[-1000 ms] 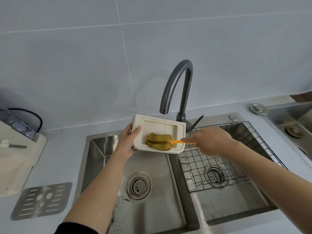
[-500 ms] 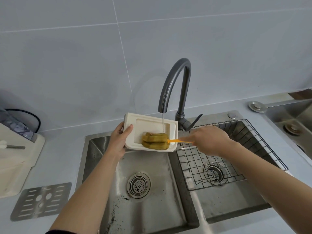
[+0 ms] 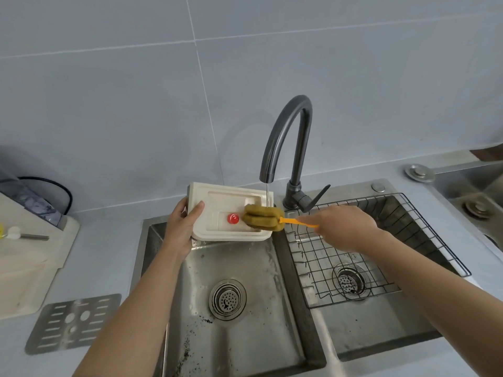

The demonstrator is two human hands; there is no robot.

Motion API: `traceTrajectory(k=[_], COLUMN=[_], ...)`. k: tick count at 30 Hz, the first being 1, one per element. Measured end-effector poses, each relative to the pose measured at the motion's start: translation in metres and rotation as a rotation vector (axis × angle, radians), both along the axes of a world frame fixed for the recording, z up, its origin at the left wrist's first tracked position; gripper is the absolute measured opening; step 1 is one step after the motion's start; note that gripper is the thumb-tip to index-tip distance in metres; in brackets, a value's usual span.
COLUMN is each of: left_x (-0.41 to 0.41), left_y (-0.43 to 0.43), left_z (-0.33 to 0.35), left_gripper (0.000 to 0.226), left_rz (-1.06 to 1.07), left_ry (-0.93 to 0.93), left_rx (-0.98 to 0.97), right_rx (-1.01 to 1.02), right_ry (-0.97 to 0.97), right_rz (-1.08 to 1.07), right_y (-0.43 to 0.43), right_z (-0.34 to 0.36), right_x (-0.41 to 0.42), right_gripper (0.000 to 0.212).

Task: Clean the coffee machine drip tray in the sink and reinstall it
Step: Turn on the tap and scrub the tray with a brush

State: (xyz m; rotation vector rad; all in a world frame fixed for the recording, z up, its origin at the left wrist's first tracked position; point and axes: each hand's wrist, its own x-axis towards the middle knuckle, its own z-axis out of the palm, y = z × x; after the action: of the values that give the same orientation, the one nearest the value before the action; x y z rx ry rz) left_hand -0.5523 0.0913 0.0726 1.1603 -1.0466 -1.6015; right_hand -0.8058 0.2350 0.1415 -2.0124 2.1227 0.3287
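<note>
A cream plastic drip tray [image 3: 217,202] is held tilted over the back of the left sink basin [image 3: 245,322], under the dark faucet [image 3: 288,137]. A thin stream of water falls onto it. My left hand [image 3: 182,227] grips the tray's left edge. My right hand [image 3: 345,227] holds the orange handle of a sponge brush [image 3: 262,220], whose olive sponge head presses on the tray's right part. A red float [image 3: 233,219] shows in the tray's middle. The cream coffee machine [image 3: 24,254] stands at the left.
A metal drip grate [image 3: 73,322] lies on the counter left of the sink. A wire rack [image 3: 353,254] sits in the right basin. Coffee grounds speckle the left basin floor near the drain [image 3: 227,299]. Another sink [image 3: 476,197] lies at far right.
The sponge head has slid to the right end of the tray, uncovering the red float. The tray has shifted slightly in my left hand.
</note>
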Motion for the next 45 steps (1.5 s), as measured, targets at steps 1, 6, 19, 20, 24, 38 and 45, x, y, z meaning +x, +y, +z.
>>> traceTrajectory(k=[1,6,19,20,24,38,45], left_x=[-0.001,-0.005,-0.025,-0.026,-0.029,-0.015,-0.015], left_y=[0.000,0.003,0.014,0.014,0.014,0.005,0.012], left_z=[0.001,0.003,0.005,0.006,0.007,0.013,0.003], left_gripper=[0.029,0.032,0.030,0.032,0.047,0.043,0.036], left_rz=[-0.002,-0.040,-0.089,-0.090,-0.084,0.033,0.061], left_ry=[-0.003,0.009,-0.063,-0.083,-0.177,-0.189,0.008], left_rx=[-0.007,-0.012,-0.076,-0.093,-0.160,-0.204,-0.040], right_rx=[0.000,-0.034,0.047,0.060,0.072,0.076,0.021], right_ry=[-0.025,-0.131,0.025,0.032,0.097,0.053,-0.023], right_rz=[-0.019,-0.083,-0.058,-0.058,-0.008,-0.165,-0.257], right_y=[0.000,0.001,0.013,0.013,0.009,0.020,0.026], right_z=[0.002,0.009,0.002,0.003,0.007,0.010,0.005], right_x=[0.000,0.001,0.017,0.019,0.025,0.007,-0.003], right_gripper=[0.042,0.034,0.028,0.024,0.016,0.023,0.034])
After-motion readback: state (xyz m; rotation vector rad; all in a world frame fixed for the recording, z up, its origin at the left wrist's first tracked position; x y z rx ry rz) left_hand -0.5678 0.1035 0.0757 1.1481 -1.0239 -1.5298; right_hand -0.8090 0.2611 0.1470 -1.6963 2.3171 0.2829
